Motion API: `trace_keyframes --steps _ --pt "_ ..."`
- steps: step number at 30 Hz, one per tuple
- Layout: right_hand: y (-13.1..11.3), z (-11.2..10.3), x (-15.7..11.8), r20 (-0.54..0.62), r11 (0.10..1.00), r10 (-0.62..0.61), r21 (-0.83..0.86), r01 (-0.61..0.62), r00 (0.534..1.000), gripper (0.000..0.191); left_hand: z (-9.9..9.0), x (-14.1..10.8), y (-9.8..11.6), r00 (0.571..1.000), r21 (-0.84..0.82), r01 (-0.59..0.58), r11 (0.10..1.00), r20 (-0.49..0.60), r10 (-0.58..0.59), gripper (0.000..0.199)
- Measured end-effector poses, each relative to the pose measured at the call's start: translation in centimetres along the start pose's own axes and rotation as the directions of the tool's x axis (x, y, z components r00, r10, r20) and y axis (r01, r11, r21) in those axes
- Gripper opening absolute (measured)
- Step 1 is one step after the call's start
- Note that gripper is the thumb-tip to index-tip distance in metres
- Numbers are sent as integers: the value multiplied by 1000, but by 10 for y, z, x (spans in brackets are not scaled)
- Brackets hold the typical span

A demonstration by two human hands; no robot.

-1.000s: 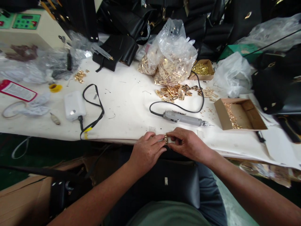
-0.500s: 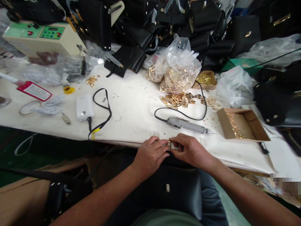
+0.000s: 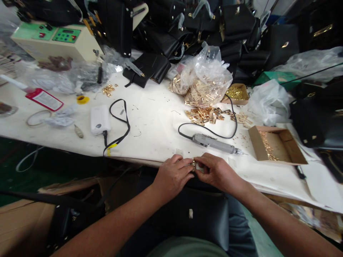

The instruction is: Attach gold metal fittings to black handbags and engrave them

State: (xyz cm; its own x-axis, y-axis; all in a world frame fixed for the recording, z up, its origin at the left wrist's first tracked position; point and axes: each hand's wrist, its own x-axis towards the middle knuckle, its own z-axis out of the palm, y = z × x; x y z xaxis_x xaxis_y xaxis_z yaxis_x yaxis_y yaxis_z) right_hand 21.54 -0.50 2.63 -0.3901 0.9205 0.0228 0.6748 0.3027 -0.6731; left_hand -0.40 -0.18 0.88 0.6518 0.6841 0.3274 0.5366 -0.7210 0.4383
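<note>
Fingertip to fingertip at the table's front edge, both my hands are closed on a small gold metal fitting. My left hand grips it from the left, and my right hand pinches its right side with thumb and fingers. Most of the fitting is hidden by the fingers. Below the hands, across my lap, rests a black leather bag with a small pale patch on its face. Just beyond my right hand, a grey electric screwdriver lies on the white table.
Right of the screwdriver stands a cardboard box holding small copper-coloured parts. Behind are a pile of gold plates and a clear plastic bag full of them. A white power unit sits left; black bags crowd the back.
The whole scene has shifted slightly right and down in the picture as the camera moved. My hands keep nearly the same hold on the fitting.
</note>
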Motion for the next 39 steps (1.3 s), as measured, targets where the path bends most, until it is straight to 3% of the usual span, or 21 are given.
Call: trace_keyframes --steps 7,15,25,33,39 --pt "0 0 1 20 999 -13 -51 14 1000 15 -2 3 1 999 -1 14 1000 37 -14 21" --pt "1 10 -16 -111 997 3 -73 -11 994 10 -4 2 3 998 22 28 999 57 -29 20" --pt "4 14 -22 -119 999 -15 -46 10 993 21 2 1 2 1000 44 5 999 -4 -4 20" --pt "3 14 -22 -109 988 -65 -146 49 992 26 3 -1 2 999 67 -6 998 -40 9 23" --pt "2 12 -22 -59 987 -37 -156 28 998 28 -3 4 6 1000 107 -21 994 -2 22 24"
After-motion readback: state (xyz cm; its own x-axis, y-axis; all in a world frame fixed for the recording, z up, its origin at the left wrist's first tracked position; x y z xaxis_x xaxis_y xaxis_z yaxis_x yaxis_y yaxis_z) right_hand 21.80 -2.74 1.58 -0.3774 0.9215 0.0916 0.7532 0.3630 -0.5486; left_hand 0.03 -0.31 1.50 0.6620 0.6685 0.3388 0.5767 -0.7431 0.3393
